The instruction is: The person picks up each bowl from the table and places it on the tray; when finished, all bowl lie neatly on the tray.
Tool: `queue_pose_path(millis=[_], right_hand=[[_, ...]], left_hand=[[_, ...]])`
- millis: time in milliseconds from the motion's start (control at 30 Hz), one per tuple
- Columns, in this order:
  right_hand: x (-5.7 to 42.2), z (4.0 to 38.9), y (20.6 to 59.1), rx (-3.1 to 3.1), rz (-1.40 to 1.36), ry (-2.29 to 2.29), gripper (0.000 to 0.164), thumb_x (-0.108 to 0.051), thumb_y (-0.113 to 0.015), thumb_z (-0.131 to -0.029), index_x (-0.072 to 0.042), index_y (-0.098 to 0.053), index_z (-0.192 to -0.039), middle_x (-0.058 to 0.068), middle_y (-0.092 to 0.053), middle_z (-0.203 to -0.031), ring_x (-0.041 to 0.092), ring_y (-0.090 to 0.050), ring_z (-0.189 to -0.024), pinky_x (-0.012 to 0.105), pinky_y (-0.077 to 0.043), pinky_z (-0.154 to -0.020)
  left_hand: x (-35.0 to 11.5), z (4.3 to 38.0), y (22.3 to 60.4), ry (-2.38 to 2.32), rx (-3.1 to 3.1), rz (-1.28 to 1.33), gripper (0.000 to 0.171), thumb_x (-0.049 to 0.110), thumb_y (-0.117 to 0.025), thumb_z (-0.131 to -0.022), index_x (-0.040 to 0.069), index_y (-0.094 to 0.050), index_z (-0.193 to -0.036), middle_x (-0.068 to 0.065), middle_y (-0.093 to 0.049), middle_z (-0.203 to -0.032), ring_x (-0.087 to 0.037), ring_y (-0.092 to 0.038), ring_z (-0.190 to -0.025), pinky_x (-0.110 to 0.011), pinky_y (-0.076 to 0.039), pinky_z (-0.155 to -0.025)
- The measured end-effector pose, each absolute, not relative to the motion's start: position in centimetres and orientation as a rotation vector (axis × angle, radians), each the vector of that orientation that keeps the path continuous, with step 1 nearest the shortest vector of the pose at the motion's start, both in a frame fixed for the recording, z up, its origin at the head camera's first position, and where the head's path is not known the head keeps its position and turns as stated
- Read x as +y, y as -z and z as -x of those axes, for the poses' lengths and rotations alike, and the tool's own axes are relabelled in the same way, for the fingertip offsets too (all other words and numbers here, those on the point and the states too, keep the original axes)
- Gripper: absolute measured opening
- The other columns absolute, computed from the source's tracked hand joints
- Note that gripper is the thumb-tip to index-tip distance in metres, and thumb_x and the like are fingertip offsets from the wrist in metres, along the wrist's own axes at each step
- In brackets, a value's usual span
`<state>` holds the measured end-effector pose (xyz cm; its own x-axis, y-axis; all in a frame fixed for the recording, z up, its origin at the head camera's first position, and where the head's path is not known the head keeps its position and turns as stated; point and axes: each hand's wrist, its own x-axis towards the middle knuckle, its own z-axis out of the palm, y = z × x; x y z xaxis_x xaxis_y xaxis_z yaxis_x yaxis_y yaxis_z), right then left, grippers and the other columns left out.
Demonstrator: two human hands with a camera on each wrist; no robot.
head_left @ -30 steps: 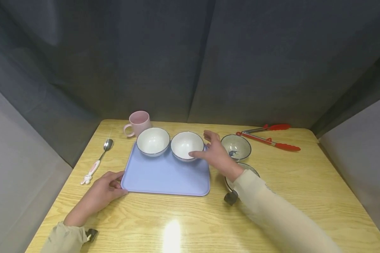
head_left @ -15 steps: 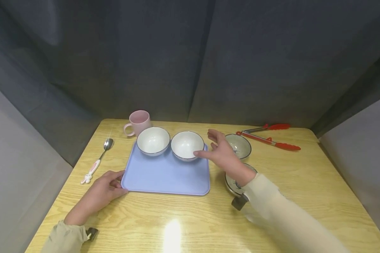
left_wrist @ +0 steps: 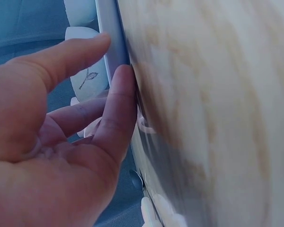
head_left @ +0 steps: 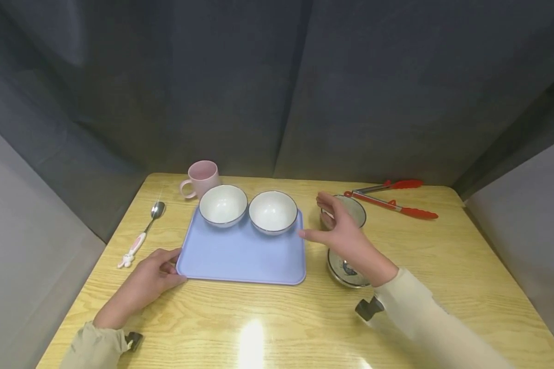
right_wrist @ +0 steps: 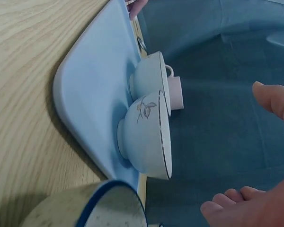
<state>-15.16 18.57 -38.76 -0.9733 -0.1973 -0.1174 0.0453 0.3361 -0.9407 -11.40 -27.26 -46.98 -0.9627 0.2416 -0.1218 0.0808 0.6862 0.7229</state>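
Note:
My left hand [head_left: 150, 279] grips the near left corner of a blue tray [head_left: 244, 261], thumb and fingers at its rim. In the left wrist view the left fingertips [left_wrist: 123, 78] are against the tray edge. Two white bowls with dark rims, a left bowl [head_left: 223, 205] and a right bowl [head_left: 273, 211], stand side by side on the tray's far part. My right hand [head_left: 346, 238], thumb and fingers spread, hovers right of the tray and holds nothing. Beneath it, partly hidden, are a far grey patterned bowl [head_left: 356, 211] and a near grey patterned bowl [head_left: 343, 271].
A pink mug [head_left: 203, 178] stands behind the tray's far left corner. A spoon with a rabbit handle [head_left: 138, 243] lies to the left. Red-handled tongs [head_left: 392, 205] lie at the back right. A dark curtain [head_left: 221, 92] hangs behind the wooden table [head_left: 203, 323].
My right hand has drawn back from the right white bowl, moving right and slightly toward me over the patterned bowls. The left hand, tray and white bowls have stayed put.

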Motion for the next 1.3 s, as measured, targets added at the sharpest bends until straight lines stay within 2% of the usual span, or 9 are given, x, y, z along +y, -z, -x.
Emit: queue_pose_path(millis=[300, 633, 967, 1133, 1300], right_hand=[[20.4, 12.9, 38.3, 2.439, 0.146, 1.671, 0.111, -0.024, -0.09, -0.097, -0.01, -0.017, -0.178, 0.013, -0.022, -0.186, 0.038, -0.022, -0.175, 0.056, -0.025, -0.141], [22.7, 11.7, 39.2, 2.487, 0.09, 1.648, 0.11, -0.023, -0.09, -0.096, -0.013, -0.017, -0.179, 0.014, -0.024, -0.185, 0.043, -0.026, -0.173, 0.059, -0.027, -0.139], [25.0, 10.1, 40.1, 2.619, 0.069, 1.59, 0.113, -0.022, -0.093, -0.094, -0.006, -0.019, -0.177, 0.019, -0.028, -0.183, 0.041, -0.027, -0.171, 0.059, -0.025, -0.139], [26.4, 9.3, 40.7, 2.623, 0.025, 1.57, 0.112, -0.027, -0.091, -0.097, -0.01, -0.016, -0.179, 0.018, -0.025, -0.183, 0.045, -0.024, -0.171, 0.062, -0.025, -0.137], [27.2, 8.6, 41.4, 2.636, 0.01, 1.552, 0.112, -0.023, -0.091, -0.096, -0.007, -0.016, -0.178, 0.022, -0.025, -0.181, 0.049, -0.026, -0.169, 0.061, -0.028, -0.135]], left_hand=[[-27.3, 11.4, 46.9, -1.13, 2.692, -0.275, 0.074, 0.013, -0.088, -0.097, -0.012, -0.054, -0.158, -0.018, -0.068, -0.128, -0.018, -0.068, -0.103, -0.019, -0.058, -0.079], [-27.5, 11.5, 47.1, -1.145, 2.688, -0.288, 0.075, 0.014, -0.089, -0.097, -0.013, -0.054, -0.157, -0.019, -0.068, -0.129, -0.018, -0.068, -0.104, -0.02, -0.059, -0.079], [-27.5, 11.4, 47.1, -1.141, 2.701, -0.292, 0.074, 0.013, -0.089, -0.097, -0.014, -0.054, -0.157, -0.019, -0.068, -0.127, -0.018, -0.068, -0.102, -0.02, -0.059, -0.078], [-27.6, 11.4, 47.1, -1.135, 2.691, -0.289, 0.075, 0.014, -0.089, -0.097, -0.014, -0.053, -0.157, -0.018, -0.068, -0.125, -0.018, -0.068, -0.103, -0.02, -0.058, -0.078], [-27.5, 11.5, 47.1, -1.125, 2.699, -0.284, 0.075, 0.012, -0.089, -0.096, -0.014, -0.053, -0.157, -0.018, -0.068, -0.125, -0.016, -0.067, -0.102, -0.019, -0.058, -0.077]])
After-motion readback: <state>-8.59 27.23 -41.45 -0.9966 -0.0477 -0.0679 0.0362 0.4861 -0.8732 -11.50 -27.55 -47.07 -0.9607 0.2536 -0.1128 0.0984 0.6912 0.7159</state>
